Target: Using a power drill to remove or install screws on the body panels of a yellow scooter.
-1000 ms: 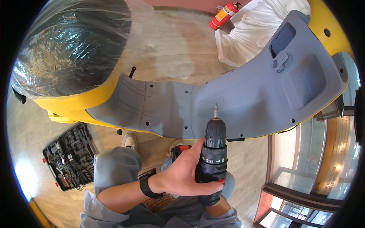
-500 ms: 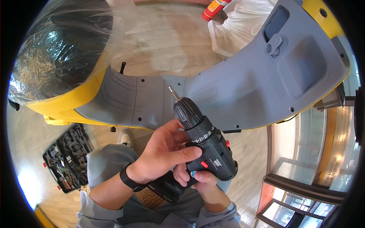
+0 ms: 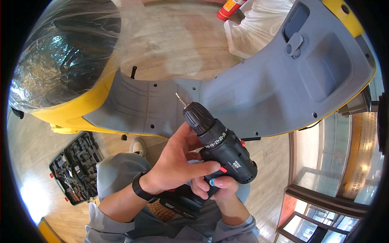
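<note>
A black cordless drill (image 3: 239, 164) is held in front of me, its chuck tilted up and to the left with a silver screwdriver bit (image 3: 181, 99) in it. My right hand (image 3: 225, 191) is closed round its handle. My left hand (image 3: 172, 166) grips the drill from the left side, its thumb on the red slider switch (image 3: 223, 169) and the other fingers partly hidden behind the body. Beyond the bit lies the grey footboard (image 3: 166, 106) of a yellow scooter, with several dark screw holes.
Clear plastic film covers the scooter's seat (image 3: 69, 52) at left. An open black tool case (image 3: 75, 170) lies on the floor at lower left. The grey front panel (image 3: 259, 95) rises to the right. A red fire extinguisher (image 3: 229, 9) and white sheeting (image 3: 253, 30) are at the far side.
My left thumb has slid a little to the right along the drill, onto the red switch. The drill has tipped slightly further left, and the view has shifted a little.
</note>
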A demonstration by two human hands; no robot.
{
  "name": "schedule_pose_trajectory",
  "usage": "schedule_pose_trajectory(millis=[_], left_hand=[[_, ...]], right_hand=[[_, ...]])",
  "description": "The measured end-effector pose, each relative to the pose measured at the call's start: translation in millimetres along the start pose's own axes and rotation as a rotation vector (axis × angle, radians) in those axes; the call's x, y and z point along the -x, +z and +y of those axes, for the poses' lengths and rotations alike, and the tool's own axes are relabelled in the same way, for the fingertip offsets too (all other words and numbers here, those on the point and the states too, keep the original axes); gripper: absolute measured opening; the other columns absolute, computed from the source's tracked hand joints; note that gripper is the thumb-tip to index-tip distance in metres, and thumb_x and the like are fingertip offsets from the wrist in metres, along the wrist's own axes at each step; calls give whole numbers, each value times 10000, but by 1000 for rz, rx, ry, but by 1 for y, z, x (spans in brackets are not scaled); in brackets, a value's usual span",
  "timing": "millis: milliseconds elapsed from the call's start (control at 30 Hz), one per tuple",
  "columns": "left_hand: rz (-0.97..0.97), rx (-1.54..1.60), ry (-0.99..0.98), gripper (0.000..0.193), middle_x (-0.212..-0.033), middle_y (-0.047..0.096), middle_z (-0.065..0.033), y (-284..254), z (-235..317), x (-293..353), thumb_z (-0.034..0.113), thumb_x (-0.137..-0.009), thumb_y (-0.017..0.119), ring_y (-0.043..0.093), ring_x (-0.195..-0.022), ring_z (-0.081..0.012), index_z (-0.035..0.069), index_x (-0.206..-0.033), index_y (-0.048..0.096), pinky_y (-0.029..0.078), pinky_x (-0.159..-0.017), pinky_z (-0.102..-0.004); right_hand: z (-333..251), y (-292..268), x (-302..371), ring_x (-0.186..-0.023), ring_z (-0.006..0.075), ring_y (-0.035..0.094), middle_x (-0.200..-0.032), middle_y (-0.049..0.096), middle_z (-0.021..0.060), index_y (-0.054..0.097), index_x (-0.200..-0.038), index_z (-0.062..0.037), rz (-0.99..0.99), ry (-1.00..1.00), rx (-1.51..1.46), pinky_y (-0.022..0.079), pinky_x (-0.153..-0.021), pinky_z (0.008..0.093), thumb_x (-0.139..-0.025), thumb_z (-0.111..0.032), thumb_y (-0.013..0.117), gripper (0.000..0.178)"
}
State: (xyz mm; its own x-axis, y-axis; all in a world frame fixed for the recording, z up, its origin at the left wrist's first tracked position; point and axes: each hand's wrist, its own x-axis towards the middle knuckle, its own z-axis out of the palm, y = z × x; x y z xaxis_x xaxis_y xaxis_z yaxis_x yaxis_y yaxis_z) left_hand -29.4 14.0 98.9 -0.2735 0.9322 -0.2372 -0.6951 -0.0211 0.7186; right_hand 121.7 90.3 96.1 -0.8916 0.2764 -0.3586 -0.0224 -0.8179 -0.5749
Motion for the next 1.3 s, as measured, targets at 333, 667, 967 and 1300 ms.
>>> schedule_pose_trajectory(millis=[333, 667, 967, 1300], left_hand=[[-71, -66, -35, 857, -1256, 571, -128, -1, -3, -2, -79, -722, 802, 587, -1151, -201, 75, -1412, 316, 516, -948, -370], [-42, -132, 82, 843, -1152, 597, -128, 4, -7, 3, 13, -773, 752, 647, -717, -117, 78, -1442, 243, 545, -415, -250], [-191, -75, -23, 782, -1315, 545, -99, -6, 3, 4, -90, -784, 704, 527, -1242, -195, 31, -1456, 323, 468, -1018, -362], [232, -485, 42, 705, -981, 618, -136, 4, 8, 7, 172, -698, 777, 600, -876, -199, -62, -1274, 445, 500, -816, -341]], right_hand=[[8, -4, 5, -502, 209, 507, -681, 501, 95, 431, -1304, 48, 107, -1, 194, 447, -498, 317, -731, -285, 620, 689], [11, -15, 8, -626, 201, 546, -747, 516, 83, 423, -1316, 42, -35, -21, 119, 462, -577, 306, -797, -303, 615, 652], [18, -10, 2, -706, 173, 640, -829, 632, 75, 484, -1258, -8, 295, -342, 677, 516, -642, 306, -779, -301, 769, 630], [-12, 1, -30, -614, 216, 606, -738, 586, 45, 612, -1174, 10, 640, -898, 2120, 474, -530, 316, -649, -121, 734, 554]])
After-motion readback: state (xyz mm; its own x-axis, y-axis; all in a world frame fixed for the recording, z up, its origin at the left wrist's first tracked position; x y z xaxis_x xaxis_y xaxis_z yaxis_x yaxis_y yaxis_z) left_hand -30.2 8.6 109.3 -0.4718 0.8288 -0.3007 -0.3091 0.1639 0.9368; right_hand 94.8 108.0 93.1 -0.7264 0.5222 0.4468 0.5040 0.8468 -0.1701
